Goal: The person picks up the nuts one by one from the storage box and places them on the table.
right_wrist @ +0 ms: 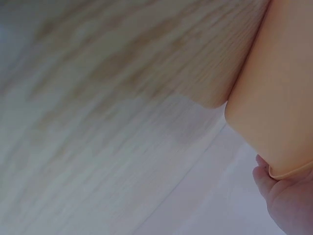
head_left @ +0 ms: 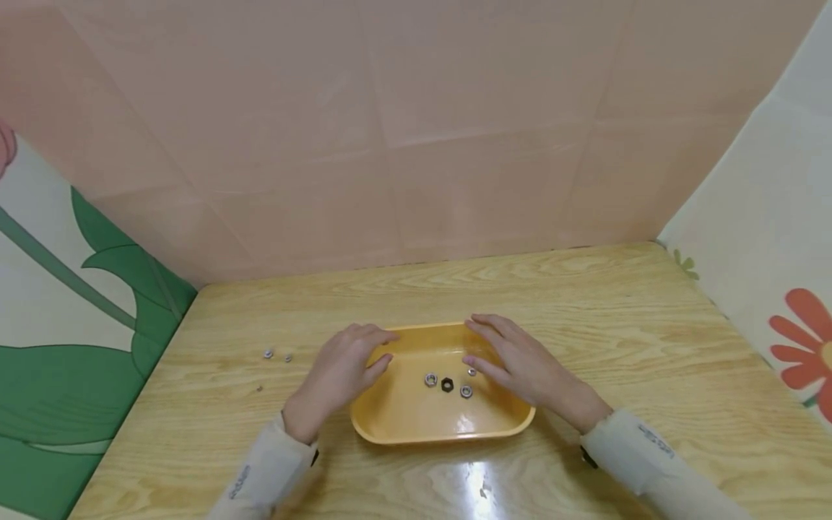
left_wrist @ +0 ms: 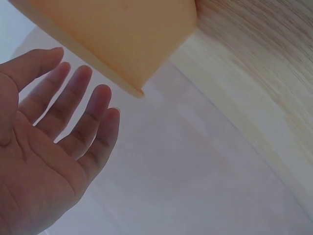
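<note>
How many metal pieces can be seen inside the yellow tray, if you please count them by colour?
Silver-coloured pieces: 3
Black nut: 1
Total seen in the tray: 4

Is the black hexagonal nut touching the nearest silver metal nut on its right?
Apart. Head view: bare floor of the yellow rectangular tray separates the black nut from the silver nut.
</note>
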The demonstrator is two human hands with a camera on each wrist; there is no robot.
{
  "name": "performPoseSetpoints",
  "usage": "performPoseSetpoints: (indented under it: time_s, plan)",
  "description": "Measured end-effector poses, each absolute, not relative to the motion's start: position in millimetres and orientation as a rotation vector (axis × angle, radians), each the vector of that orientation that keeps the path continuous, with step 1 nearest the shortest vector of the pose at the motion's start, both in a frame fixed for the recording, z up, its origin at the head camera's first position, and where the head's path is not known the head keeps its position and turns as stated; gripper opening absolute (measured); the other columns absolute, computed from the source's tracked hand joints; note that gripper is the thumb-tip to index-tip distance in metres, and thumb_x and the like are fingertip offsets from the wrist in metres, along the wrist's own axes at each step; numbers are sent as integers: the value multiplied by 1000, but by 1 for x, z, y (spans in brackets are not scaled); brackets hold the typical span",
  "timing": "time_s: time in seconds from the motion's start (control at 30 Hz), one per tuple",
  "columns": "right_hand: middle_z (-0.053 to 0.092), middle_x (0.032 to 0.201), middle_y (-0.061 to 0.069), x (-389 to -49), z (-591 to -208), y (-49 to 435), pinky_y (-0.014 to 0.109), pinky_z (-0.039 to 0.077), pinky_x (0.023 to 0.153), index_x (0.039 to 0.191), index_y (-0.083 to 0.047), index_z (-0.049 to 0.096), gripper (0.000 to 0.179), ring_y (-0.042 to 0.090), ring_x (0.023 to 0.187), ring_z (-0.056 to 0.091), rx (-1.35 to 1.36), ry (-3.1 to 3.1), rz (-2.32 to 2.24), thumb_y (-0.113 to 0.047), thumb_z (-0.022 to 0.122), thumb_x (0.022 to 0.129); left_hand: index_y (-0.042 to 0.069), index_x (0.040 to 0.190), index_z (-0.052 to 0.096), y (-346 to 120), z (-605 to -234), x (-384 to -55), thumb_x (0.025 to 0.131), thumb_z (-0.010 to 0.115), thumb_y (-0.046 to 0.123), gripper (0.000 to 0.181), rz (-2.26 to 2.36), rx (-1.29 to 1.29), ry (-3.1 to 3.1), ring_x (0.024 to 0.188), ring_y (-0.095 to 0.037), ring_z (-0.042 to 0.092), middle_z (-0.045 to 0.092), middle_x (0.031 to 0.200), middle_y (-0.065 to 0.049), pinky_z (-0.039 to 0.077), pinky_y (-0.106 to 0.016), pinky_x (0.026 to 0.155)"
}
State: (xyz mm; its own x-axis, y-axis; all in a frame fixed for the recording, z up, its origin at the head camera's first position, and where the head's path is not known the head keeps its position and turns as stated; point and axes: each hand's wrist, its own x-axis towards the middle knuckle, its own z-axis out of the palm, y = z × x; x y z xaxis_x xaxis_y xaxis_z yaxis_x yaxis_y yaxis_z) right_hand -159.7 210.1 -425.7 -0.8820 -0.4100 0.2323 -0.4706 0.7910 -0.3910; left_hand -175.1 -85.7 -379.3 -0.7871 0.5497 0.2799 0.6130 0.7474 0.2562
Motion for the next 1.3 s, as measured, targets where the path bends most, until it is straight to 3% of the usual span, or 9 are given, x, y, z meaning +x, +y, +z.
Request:
performPoseSetpoints:
  time_s: [0.4,1.07,1.3]
  plan:
    - [42,153,12,-161,-426,210,53,36,115,149,-10,43,66,31,141,41,699,-2844,677,-53,50,100,14,120,70,-80,-383,-177,87,75,12,34,-515,-1015,-2735,90,-19,67,73,106,-3,56,-36,76]
    - [44,152,13,-161,-424,210,53,37,114,148,-8,44,62,32,140,42,707,-2835,676,-47,53,100,15,111,72,-64,-386,-178,85,77,10,27,-531,-1146,-2734,100,-21,68,73,112,-1,56,-38,86]
    - [44,152,12,-160,-424,210,53,37,114,149,-9,43,62,32,140,42,702,-2842,674,-46,54,100,15,116,71,-58,-387,-178,87,75,11,29,-520,-1159,-2816,112,-23,66,71,119,-2,53,-41,97]
